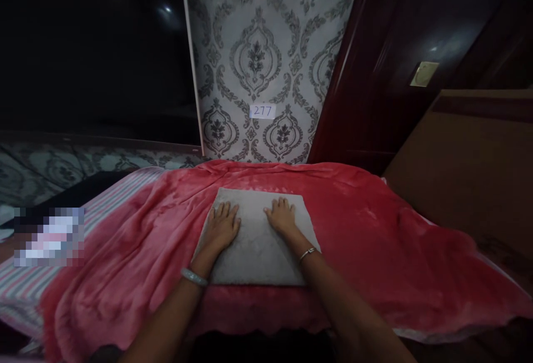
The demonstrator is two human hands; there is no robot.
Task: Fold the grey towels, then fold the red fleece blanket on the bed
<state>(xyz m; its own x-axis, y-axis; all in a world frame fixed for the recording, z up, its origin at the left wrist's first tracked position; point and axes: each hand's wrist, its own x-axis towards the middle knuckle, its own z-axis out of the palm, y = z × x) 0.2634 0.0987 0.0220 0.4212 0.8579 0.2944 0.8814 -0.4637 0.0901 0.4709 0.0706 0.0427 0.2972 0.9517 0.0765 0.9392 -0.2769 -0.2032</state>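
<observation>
A flat grey square of cloth (258, 252) lies on a red plush blanket (366, 241), its edges fairly straight. My left hand (224, 227) rests palm down near the cloth's left edge, fingers spread. Opposite it, my right hand (282, 216) presses flat on the upper right part, also with fingers apart. Neither hand grips anything. A pale bangle circles my left wrist and a thin silver bracelet my right. Whether the grey piece is a single layer or folded, I cannot tell.
The blanket covers a striped sheet (120, 193) that shows at the left. Behind stand a patterned wall with a paper label (262, 111) reading 277, a large dark screen (95, 58) at left, and a brown board (466, 169) at right. A blurred patch (52, 238) hides something at left.
</observation>
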